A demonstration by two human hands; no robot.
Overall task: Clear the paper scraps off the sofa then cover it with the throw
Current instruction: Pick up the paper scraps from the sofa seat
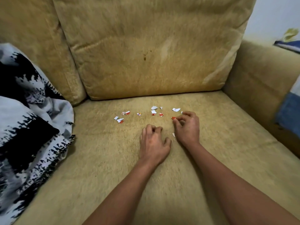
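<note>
red-and-white paper scraps [153, 112] lie scattered on the tan sofa seat [105, 168], and the right hand [186, 127] has 1 of them: thumb and forefinger are pinched together on a small red scrap [173, 118] down at the seat's surface. just beyond that pinch sits a white scrap [176, 109]. a loose row of about 10 more runs away to its left, and the farthest pair [119, 120] lies well apart from it. nearer the person than the pinch, a pale sliver [173, 135] lies just beside the heel of the same hand. the left hand [154, 143] rests on the seat close beside the right, fingers curled under; i cannot tell whether it holds anything inside. far to the left of both hands, the black-and-white throw [27, 120] sits bunched in a heap on the seat. the back cushion [146, 54] stands behind the row, and the armrest [259, 75] is to the right of the grip, with blue fabric [287, 114] past it. as i read it, the clearing has barely started: nearly every scrap is left to gather, and the covering is not yet begun.
</note>
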